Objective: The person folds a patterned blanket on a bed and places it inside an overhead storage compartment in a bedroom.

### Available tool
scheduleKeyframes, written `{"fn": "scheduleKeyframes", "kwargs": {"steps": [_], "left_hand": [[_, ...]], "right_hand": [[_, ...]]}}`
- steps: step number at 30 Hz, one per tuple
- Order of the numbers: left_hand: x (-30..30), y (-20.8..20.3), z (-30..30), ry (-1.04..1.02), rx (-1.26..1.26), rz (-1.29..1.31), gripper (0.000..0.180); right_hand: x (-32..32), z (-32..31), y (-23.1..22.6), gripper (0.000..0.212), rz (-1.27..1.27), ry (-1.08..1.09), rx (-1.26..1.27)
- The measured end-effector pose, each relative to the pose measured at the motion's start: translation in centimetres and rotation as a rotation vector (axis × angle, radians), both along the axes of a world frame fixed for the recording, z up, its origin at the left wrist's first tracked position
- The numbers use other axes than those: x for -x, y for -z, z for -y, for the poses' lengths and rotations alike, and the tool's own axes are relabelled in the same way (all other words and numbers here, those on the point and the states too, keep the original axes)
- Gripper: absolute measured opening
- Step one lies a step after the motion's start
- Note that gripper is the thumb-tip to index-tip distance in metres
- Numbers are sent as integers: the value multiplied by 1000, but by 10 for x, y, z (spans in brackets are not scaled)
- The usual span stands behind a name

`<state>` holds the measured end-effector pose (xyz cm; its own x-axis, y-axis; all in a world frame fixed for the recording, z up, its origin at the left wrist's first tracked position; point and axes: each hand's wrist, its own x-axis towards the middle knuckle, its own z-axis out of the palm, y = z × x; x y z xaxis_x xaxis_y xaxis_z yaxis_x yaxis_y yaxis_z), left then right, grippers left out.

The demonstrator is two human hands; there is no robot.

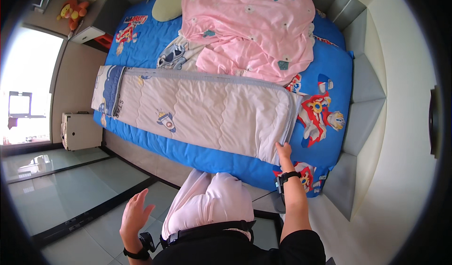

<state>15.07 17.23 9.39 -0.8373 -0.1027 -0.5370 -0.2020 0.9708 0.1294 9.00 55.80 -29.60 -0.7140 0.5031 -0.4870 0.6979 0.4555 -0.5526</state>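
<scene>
A long folded quilt (197, 109), pale with cartoon prints and a grey edge, lies across the blue printed bed sheet (329, 72). My right hand (284, 152) rests on the quilt's near right corner, fingers pressing its edge. My left hand (134, 213) hangs free in the air over the grey floor, fingers spread, holding nothing. Both wrists wear black bands. A pink-white garment covers my front at the lower middle.
A crumpled pink blanket (249, 25) and a pale green pillow (167, 4) lie at the far side of the bed. Grey padded panels (362, 119) wall the bed's right side. A small white cabinet (77, 131) and an orange plush toy (73, 8) stand at the left.
</scene>
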Motion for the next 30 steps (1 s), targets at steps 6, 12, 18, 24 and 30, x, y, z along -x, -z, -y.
{"fn": "scheduleKeyframes", "kwargs": {"steps": [6,12,18,24,30], "left_hand": [[-4,5,3,36,9,-12,45],[-15,12,9,29,-15,-16,45],[-10,12,5,-12,12,8,45],[-5,8,3,-32,17,46,44],[-9,2,4,-47,60,50,44]], "right_hand": [[-43,-20,-7,32,40,-155,-76],[-66,-25,-7,31,22,-97,-128],[-12,-16,-17,37,51,-120,-94],[84,-26,-9,37,-309,64,-137],[131,-41,-15,30,-145,-240,-406]]}}
